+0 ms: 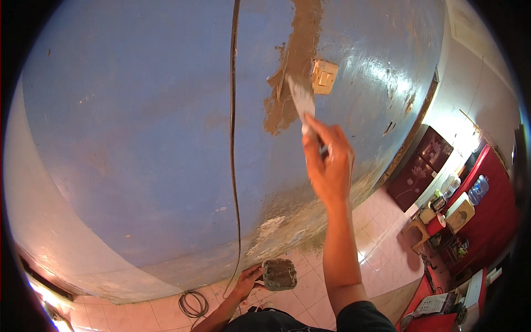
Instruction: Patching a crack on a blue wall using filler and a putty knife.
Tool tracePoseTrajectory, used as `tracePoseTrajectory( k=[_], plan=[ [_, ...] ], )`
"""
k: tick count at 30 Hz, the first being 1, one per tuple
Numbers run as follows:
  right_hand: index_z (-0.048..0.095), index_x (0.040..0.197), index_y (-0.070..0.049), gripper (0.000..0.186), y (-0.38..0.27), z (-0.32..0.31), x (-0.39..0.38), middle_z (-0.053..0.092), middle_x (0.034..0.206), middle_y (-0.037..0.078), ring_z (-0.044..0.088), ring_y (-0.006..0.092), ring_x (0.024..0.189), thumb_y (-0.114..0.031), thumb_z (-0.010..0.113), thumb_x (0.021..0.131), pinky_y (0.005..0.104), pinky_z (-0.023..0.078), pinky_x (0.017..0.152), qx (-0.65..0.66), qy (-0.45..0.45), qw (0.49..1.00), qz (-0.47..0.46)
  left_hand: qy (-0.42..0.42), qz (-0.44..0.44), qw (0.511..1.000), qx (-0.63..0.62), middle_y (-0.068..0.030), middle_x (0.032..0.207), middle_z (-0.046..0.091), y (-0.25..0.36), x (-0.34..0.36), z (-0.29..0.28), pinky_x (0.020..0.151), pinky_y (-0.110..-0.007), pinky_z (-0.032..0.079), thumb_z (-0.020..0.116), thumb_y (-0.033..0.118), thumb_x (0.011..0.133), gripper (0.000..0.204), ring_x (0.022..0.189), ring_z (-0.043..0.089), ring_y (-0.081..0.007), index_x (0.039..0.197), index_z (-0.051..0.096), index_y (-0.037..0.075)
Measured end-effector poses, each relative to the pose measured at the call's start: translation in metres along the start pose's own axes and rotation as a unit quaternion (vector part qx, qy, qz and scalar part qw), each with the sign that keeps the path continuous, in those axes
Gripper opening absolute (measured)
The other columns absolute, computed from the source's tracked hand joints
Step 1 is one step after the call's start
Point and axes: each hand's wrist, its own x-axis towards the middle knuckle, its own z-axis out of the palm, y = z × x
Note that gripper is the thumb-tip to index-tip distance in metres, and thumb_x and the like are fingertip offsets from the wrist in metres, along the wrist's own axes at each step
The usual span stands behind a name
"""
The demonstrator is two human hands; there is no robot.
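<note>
My right hand is closed round the handle of a putty knife. Its pale blade meets a strip of brown wet mortar on the blue wall. Just right of the blade, a cream light switch with smears on its plate sits in the wall. Low down, my left hand grips the side of a small square tub, which has grey-brown mortar in it. The fingers under the tub are partly hidden.
A black cable hangs down the wall to a coil on the pink tiled floor. At the right stand a dark red refrigerator, a wooden stool and a red-covered table with papers.
</note>
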Motion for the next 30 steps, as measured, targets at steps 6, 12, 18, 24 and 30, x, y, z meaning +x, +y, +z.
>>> tracePoseTrajectory(
  k=[6,12,18,24,30],
  plan=[
    [0.069,0.130,-0.007,0.036,0.002,0.008,0.050,0.062,0.094,0.012,0.065,0.0260,0.083,-0.007,0.066,0.094,0.0401,0.054,0.071,-0.011,0.034,0.999,-0.015,-0.028,0.011,1.000,0.004,-0.0207,0.137,0.061,0.000,0.000,0.006,0.074,-0.041,0.067,0.066,0.032,0.101,0.058,0.112,0.069,-0.0299,0.146,0.052,-0.003],
    [0.068,0.131,-0.008,0.037,0.006,0.022,0.017,0.061,0.095,0.011,0.064,0.0270,0.083,-0.007,0.066,0.094,0.0410,0.054,0.071,-0.050,-0.022,0.998,0.009,-0.007,0.018,1.000,-0.014,-0.0185,0.133,0.064,-0.003,-0.001,0.002,0.074,-0.040,0.067,0.065,0.031,0.102,0.056,0.111,0.069,-0.0294,0.146,0.053,-0.002],
    [0.067,0.131,-0.008,0.039,0.014,0.028,-0.024,0.059,0.092,0.011,0.062,0.0273,0.084,-0.004,0.068,0.092,0.0411,0.053,0.071,-0.049,-0.046,0.998,0.021,-0.007,-0.002,1.000,-0.009,-0.0164,0.138,0.062,0.007,-0.004,0.016,0.071,-0.036,0.061,0.066,0.028,0.102,0.061,0.115,0.068,-0.0268,0.149,0.046,-0.005],
    [0.068,0.131,-0.009,0.039,0.011,0.018,-0.054,0.061,0.091,0.010,0.062,0.0265,0.084,-0.005,0.068,0.092,0.0410,0.054,0.069,-0.038,-0.099,0.993,0.042,-0.023,0.009,1.000,-0.013,-0.0180,0.139,0.061,-0.002,0.004,0.014,0.070,-0.035,0.061,0.065,0.030,0.103,0.061,0.116,0.068,-0.0276,0.149,0.046,-0.005],
    [0.068,0.133,-0.012,0.043,0.032,-0.010,-0.020,0.066,0.098,0.009,0.063,0.0254,0.089,-0.002,0.068,0.092,0.0374,0.053,0.071,-0.008,-0.057,0.998,-0.010,-0.017,0.009,1.000,-0.009,-0.0166,0.133,0.065,-0.003,0.001,0.012,0.071,-0.035,0.062,0.063,0.029,0.104,0.055,0.114,0.068,-0.0280,0.147,0.050,-0.003]
  ],
)
